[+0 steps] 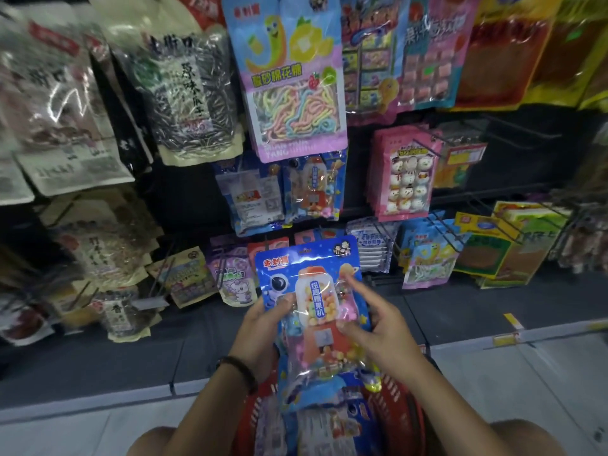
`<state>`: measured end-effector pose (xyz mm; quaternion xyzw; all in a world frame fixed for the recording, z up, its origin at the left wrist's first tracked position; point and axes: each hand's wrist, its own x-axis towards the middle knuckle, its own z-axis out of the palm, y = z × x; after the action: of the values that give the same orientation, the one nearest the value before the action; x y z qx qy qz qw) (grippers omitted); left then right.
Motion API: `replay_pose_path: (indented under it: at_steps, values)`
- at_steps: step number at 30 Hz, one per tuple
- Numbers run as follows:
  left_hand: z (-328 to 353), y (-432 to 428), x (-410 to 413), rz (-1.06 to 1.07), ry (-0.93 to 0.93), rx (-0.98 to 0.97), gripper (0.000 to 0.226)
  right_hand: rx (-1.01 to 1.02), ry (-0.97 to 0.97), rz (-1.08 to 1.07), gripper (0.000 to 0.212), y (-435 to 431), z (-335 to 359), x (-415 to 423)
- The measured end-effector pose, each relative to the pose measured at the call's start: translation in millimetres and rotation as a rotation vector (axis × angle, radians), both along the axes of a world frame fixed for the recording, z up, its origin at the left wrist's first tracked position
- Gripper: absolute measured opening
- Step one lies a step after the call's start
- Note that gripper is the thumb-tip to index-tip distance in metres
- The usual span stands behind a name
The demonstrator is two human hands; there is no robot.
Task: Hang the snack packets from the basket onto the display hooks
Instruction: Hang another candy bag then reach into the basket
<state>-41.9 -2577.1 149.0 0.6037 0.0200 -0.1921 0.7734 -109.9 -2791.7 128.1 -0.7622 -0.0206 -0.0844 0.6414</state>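
Packet (311, 291) of candy, held above the basket (399, 419): left hand (263, 327) clasps its 9 o'clock edge, right hand (371, 334) its 3 o'clock. Light, crinkly, probably slippery film; you should pinch near the header card.

Both hands, left (263, 324) and right (375, 337), grip a blue candy packet (309, 284) above the red basket (404, 419); packed display hooks (424, 146) behind.

Dim shop aisle, pale tiled floor (526, 390)
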Motion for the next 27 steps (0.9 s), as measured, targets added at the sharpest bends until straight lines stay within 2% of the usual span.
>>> replay_pose_path:
  at_steps: [4,8,10,12,14,19,27]
  values:
    - [6,-18,28,0.009,-0.122,0.024,0.031,0.026,-0.063,-0.045,0.088,-8,5,25]
    - [8,-36,47,0.034,-0.361,0.195,0.09,0.007,-0.124,-0.149,0.086,-18,10,54]
    - [8,-47,57,0.057,-0.488,0.281,0.107,0.006,-0.147,-0.156,0.087,-26,12,71]
    - [9,-58,67,0.077,-0.543,0.309,0.115,0.007,-0.182,-0.175,0.087,-34,13,87]
    - [11,-68,78,0.067,-0.573,0.347,0.111,-0.004,-0.22,-0.213,0.084,-42,12,103]
    - [6,-81,109,0.05,-0.666,0.485,0.081,-0.042,-0.266,-0.287,0.082,-57,8,131]
    - [4,-91,118,0.1,-0.72,0.408,0.075,-0.024,-0.292,-0.298,0.076,-66,14,144]
